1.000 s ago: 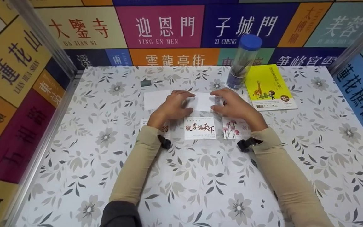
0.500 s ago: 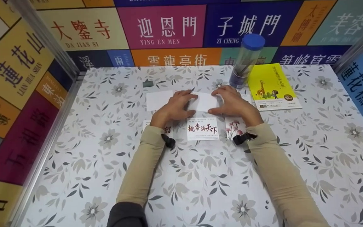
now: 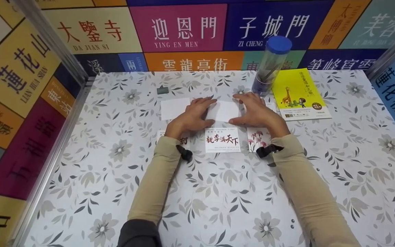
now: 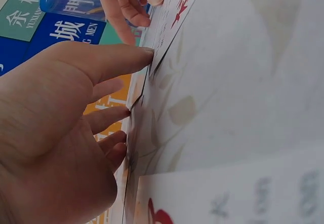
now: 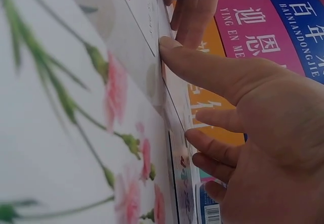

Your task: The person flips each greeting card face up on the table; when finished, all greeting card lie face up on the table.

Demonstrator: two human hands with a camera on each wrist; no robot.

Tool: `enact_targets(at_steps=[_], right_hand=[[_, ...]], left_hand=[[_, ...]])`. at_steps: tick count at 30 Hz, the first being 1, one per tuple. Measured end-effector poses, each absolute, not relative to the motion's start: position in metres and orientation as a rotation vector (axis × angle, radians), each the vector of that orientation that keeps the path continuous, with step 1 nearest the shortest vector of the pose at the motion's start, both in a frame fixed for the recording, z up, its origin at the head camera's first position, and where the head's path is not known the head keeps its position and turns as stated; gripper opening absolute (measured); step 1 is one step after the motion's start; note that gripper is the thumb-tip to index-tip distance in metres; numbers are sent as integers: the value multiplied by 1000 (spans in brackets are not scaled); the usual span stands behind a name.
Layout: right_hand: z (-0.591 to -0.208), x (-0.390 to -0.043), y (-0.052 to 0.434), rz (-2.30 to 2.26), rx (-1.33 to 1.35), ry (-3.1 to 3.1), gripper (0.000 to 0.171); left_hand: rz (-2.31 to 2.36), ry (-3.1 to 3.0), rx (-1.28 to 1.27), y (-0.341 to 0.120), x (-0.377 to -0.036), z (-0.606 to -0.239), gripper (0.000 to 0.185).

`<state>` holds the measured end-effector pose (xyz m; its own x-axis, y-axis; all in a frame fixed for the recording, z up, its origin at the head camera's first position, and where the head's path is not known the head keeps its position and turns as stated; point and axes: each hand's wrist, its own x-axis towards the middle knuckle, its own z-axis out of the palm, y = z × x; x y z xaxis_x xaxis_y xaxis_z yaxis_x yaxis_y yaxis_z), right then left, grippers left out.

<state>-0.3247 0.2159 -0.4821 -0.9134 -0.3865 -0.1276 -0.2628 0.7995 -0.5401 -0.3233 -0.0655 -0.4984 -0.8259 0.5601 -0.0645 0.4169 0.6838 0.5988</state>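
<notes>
Side by side, both hands frame a blank white card (image 3: 223, 111) in the middle of the far row of cards. My left hand (image 3: 194, 115) is at the card's left side, thumb and fingers spread apart along it. At the opposite side my right hand (image 3: 255, 112) mirrors it, its thumb tip at the near right corner. In the left wrist view, the left thumb (image 4: 121, 61) lies extended near a card with red characters (image 4: 179, 6). The right wrist view has the right thumb (image 5: 195, 67) stretched out, the other fingers slightly bent.
Another blank card (image 3: 172, 109) lies left of the left hand. Nearer are a card with red calligraphy (image 3: 222, 140), a pink carnation card (image 3: 257, 139) and a card partly under the left wrist. Behind stand a blue-lidded clear tube (image 3: 271, 65), a yellow book (image 3: 300, 92) and a small dark-green object (image 3: 162, 90).
The head view has shifted slightly, moving the scene a little to the right. Both hands stay at the blank card; the right fingertips have moved slightly and more of the card's right side shows.
</notes>
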Motion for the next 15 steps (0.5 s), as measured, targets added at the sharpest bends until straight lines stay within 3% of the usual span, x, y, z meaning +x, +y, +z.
enact_targets(at_steps=[15], right_hand=[[-480,-319,208,-796,-587,2938,87]], left_hand=[[1519,2488,715,-60,-326,-500,94]])
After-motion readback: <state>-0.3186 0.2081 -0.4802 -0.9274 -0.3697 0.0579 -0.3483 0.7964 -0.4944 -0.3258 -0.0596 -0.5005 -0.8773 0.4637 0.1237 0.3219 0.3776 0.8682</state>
